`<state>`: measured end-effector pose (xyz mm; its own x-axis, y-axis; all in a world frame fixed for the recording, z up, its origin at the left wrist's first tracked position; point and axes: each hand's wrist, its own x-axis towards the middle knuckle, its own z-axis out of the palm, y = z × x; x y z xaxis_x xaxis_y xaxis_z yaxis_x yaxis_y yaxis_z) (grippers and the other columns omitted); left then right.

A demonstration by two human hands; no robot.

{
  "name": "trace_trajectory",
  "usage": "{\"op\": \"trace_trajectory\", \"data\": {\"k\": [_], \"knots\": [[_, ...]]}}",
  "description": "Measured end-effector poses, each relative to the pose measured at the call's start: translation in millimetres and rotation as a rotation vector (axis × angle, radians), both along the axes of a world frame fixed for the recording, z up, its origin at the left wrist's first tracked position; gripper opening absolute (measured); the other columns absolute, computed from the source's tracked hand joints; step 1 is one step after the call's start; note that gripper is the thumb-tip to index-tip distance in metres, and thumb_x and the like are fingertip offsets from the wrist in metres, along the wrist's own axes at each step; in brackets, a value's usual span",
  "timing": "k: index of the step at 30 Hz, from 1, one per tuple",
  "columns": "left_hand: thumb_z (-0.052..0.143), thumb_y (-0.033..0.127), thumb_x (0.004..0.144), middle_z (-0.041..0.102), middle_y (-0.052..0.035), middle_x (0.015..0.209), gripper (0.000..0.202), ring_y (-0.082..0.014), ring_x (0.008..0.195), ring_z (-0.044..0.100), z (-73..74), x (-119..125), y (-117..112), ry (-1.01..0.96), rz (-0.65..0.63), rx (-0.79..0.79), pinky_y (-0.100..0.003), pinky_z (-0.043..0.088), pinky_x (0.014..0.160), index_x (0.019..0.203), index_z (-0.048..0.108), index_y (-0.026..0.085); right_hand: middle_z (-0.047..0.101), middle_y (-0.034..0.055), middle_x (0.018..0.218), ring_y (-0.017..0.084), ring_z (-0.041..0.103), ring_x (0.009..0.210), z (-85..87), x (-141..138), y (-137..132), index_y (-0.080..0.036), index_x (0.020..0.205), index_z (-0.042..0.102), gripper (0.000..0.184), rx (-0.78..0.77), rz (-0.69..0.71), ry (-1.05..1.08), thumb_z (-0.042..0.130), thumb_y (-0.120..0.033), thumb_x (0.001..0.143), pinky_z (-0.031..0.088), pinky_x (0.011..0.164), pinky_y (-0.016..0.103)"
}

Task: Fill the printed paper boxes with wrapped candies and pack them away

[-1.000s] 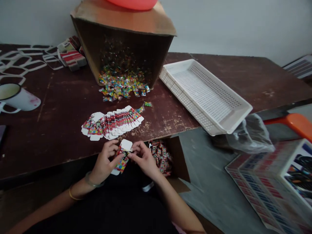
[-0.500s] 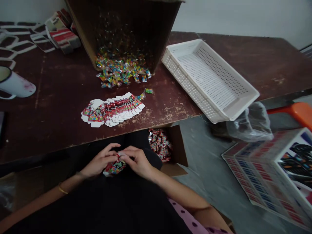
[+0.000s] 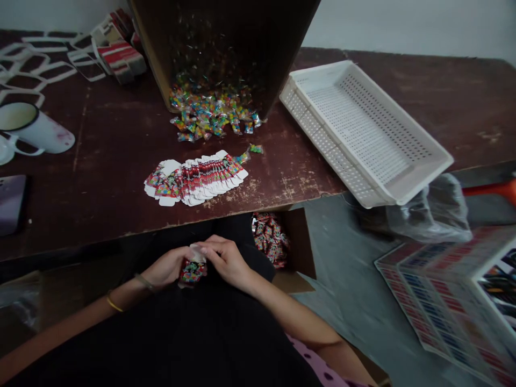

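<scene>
Over my lap, my left hand (image 3: 171, 267) is closed around the side of a small printed carton (image 3: 192, 271), red and black with bright colours. My right hand (image 3: 228, 262) pinches the white flap at the carton's upper end between thumb and fingers. Whether anything is inside the carton I cannot tell. Just ahead on the table lies a fanned row of flat cartons (image 3: 197, 180) in the same print. Two small clear packets of coloured candies (image 3: 255, 149) lie by the right end of that row.
A large cardboard box (image 3: 157, 59) on its side spills candy packets (image 3: 217, 115) onto the brown table (image 3: 100, 177). To its right, a white perforated basket (image 3: 374, 134) overhangs the edge. An open box of filled cartons (image 3: 270, 239) sits below. A mug (image 3: 38, 129) and phone (image 3: 11, 204) lie left.
The view has shifted slightly left, so more of the phone shows. My left fingers have drawn back around the carton's side, and the carton stands more upright with its white flap showing.
</scene>
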<state>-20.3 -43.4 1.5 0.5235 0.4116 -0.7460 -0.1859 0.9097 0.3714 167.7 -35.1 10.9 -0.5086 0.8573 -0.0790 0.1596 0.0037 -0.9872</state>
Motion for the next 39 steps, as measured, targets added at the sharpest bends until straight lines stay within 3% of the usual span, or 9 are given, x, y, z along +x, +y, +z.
{"op": "trace_trajectory", "data": {"k": [3, 7, 10, 13, 16, 20, 27, 35, 39], "knots": [[0.056, 0.023, 0.072, 0.071, -0.0063, 0.068, 0.021, -0.0194, 0.062, 0.061, -3.0, -3.9, -4.5, -0.031, 0.050, 0.023, -0.030, 0.045, 0.063, 0.083, 0.068, 0.011, 0.064, 0.0057, 0.088, 0.014, 0.059, 0.081, 2.6, -2.8, -2.6, -0.016, 0.089, 0.074, 0.040, -0.014, -0.001, -0.052, 0.042, -0.038, 0.098, 0.045, 0.074, 0.025], [0.052, 0.030, 0.082, 0.073, -0.0117, 0.087, 0.040, -0.0253, 0.081, 0.065, -2.3, -10.9, -9.9, -0.164, 0.028, 0.077, -0.035, 0.045, 0.073, 0.116, 0.061, 0.010, 0.063, 0.0028, 0.070, 0.013, 0.060, 0.073, -5.3, -1.6, 6.9, -0.015, 0.063, 0.069, 0.043, -0.184, 0.004, 0.009, 0.052, -0.041, 0.093, 0.045, 0.073, 0.024], [0.049, 0.027, 0.085, 0.073, -0.0137, 0.099, 0.051, -0.0270, 0.090, 0.065, -2.4, -13.8, -10.1, -0.228, 0.043, 0.100, -0.037, 0.044, 0.079, 0.133, 0.048, 0.011, 0.069, 0.0036, 0.081, 0.015, 0.064, 0.082, -9.4, -3.6, 14.0, -0.016, 0.060, 0.068, 0.039, -0.305, 0.090, 0.121, 0.063, -0.045, 0.085, 0.047, 0.078, 0.026], [0.047, 0.024, 0.083, 0.072, -0.0135, 0.105, 0.056, -0.0277, 0.094, 0.066, -4.9, -13.0, -8.1, -0.221, 0.079, 0.059, -0.038, 0.045, 0.080, 0.138, 0.044, 0.013, 0.071, 0.0059, 0.091, 0.017, 0.065, 0.090, -4.5, -10.2, 12.2, -0.015, 0.053, 0.064, 0.051, -0.335, 0.095, 0.187, 0.054, -0.050, 0.090, 0.048, 0.082, 0.029], [0.047, 0.021, 0.080, 0.070, -0.0114, 0.113, 0.056, -0.0272, 0.100, 0.064, -8.0, -11.1, -7.7, -0.170, 0.130, 0.054, -0.037, 0.044, 0.085, 0.136, 0.048, 0.014, 0.071, 0.0061, 0.096, 0.017, 0.064, 0.092, 4.2, -16.3, 5.0, -0.017, 0.072, 0.074, 0.047, -0.255, 0.012, 0.165, 0.045, -0.045, 0.096, 0.049, 0.084, 0.030], [0.047, 0.023, 0.083, 0.068, -0.0102, 0.119, 0.053, -0.0277, 0.109, 0.060, -11.4, -12.9, -12.1, -0.184, 0.161, 0.082, -0.039, 0.042, 0.092, 0.135, 0.051, 0.015, 0.071, 0.0048, 0.103, 0.016, 0.063, 0.098, 3.0, -18.6, 0.5, -0.024, 0.102, 0.075, 0.021, -0.156, -0.026, 0.113, 0.061, -0.033, 0.089, 0.049, 0.089, 0.031], [0.054, 0.015, 0.081, 0.074, -0.0074, 0.106, 0.051, -0.0245, 0.105, 0.064, -13.0, -23.1, -16.6, -0.199, 0.043, 0.111, -0.040, 0.041, 0.097, 0.131, 0.055, 0.018, 0.067, 0.0038, 0.083, 0.014, 0.063, 0.071, -18.3, -12.9, 17.2, -0.017, 0.093, 0.077, 0.017, -0.312, -0.004, 0.042, 0.068, -0.028, 0.083, 0.051, 0.067, 0.027], [0.060, 0.020, 0.074, 0.067, -0.0082, 0.121, 0.057, -0.0252, 0.108, 0.061, -9.5, -19.5, -16.5, -0.030, 0.074, 0.082, -0.039, 0.043, 0.094, 0.131, 0.052, 0.022, 0.062, 0.0090, 0.113, 0.018, 0.055, 0.107, -8.9, -5.5, -4.3, -0.022, 0.122, 0.065, 0.032, 0.223, 0.249, -0.130, 0.053, -0.020, 0.093, 0.045, 0.095, 0.033], [0.067, 0.031, 0.078, 0.073, -0.0071, 0.103, 0.036, -0.0244, 0.098, 0.063, 7.6, -21.8, -2.1, 0.217, -0.185, 0.388, -0.034, 0.046, 0.088, 0.111, 0.065, 0.018, 0.065, 0.0062, 0.110, 0.015, 0.057, 0.103, -9.0, 12.2, 44.0, -0.021, 0.115, 0.068, 0.027, 0.370, 0.352, -0.124, 0.051, -0.022, 0.094, 0.046, 0.094, 0.028]]}}
